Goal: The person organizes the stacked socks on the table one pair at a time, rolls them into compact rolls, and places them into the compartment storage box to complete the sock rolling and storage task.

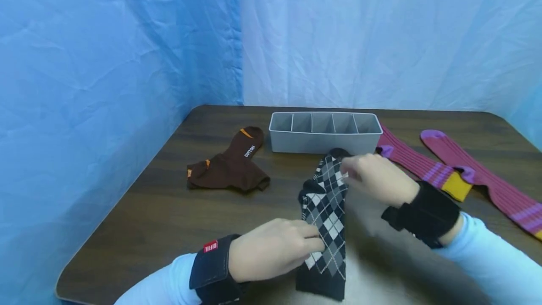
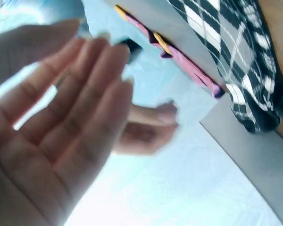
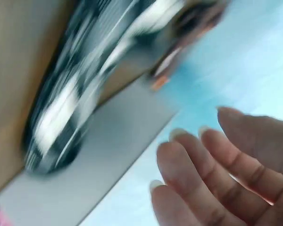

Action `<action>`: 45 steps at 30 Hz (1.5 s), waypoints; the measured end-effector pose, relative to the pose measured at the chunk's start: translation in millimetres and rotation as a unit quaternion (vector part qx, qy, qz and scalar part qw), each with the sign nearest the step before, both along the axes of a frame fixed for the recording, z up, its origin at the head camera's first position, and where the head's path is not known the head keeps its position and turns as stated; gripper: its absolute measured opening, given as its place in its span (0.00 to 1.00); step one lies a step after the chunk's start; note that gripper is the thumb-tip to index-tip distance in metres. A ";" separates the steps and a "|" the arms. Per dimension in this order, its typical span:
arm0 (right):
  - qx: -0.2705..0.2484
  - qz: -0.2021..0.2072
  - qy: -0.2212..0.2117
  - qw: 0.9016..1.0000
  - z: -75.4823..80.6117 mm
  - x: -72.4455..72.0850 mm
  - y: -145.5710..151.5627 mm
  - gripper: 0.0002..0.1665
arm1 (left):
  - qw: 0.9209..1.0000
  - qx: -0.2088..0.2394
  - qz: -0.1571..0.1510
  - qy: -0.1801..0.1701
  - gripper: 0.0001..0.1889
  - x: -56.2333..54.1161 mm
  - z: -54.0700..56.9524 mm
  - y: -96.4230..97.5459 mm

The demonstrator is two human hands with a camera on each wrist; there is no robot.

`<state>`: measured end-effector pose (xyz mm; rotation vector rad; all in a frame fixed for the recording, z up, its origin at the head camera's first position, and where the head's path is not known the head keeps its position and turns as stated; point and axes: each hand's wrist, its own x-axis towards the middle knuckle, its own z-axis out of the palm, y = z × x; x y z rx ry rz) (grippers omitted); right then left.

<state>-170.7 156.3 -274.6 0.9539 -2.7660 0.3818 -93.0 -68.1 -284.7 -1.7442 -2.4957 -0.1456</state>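
Note:
A pair of black, grey and white argyle socks [image 1: 332, 222] lies lengthwise on the table, toes toward the back and dark cuffs toward the front. My left hand [image 1: 281, 248] is over their left edge near the cuffs. In the left wrist view its fingers [image 2: 92, 103] are loosely extended, with nothing between them. Beside the toe end, on the right, is my right hand [image 1: 378, 178]. The right wrist view shows its fingers [image 3: 179, 165] relaxed and holding nothing, with the argyle socks [image 3: 61, 117] blurred beside them. Whether either hand touches the fabric, I cannot tell.
Behind the argyle toes stands a grey divided box [image 1: 326, 144] with several compartments. Brown socks [image 1: 230, 171] lie to the left. Magenta ribbed socks [image 1: 491, 178] with purple and yellow parts spread over the right side. Blue sheeting [image 1: 127, 84] rises around the table [image 1: 178, 229].

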 end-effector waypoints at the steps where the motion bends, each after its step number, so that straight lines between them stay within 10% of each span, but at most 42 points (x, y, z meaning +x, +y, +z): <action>1: -0.005 0.023 -0.007 1.000 -1.7 12.7 -1.7 0.03 | 1.000 -0.004 -0.011 -0.006 0.12 0.0 -0.9 -0.3; 7: 0.000 0.171 -0.113 0.979 -24.2 65.5 -8.3 0.04 | 0.995 -0.072 -0.038 -0.058 0.10 -2.2 -11.4 3.9; 14: 0.036 0.274 -0.175 0.945 -42.1 77.6 -11.4 0.05 | 0.989 -0.108 -0.034 -0.098 0.14 -9.2 -26.5 5.4; 30: 0.009 0.243 -0.182 0.953 -49.1 77.8 -14.2 0.12 | 0.997 -0.051 -0.022 -0.050 0.10 -14.5 -42.1 9.0; 45: 0.090 0.155 -0.143 0.973 -47.8 88.5 -22.6 0.11 | 0.985 -0.026 -0.004 -0.169 0.09 -18.5 -33.3 6.1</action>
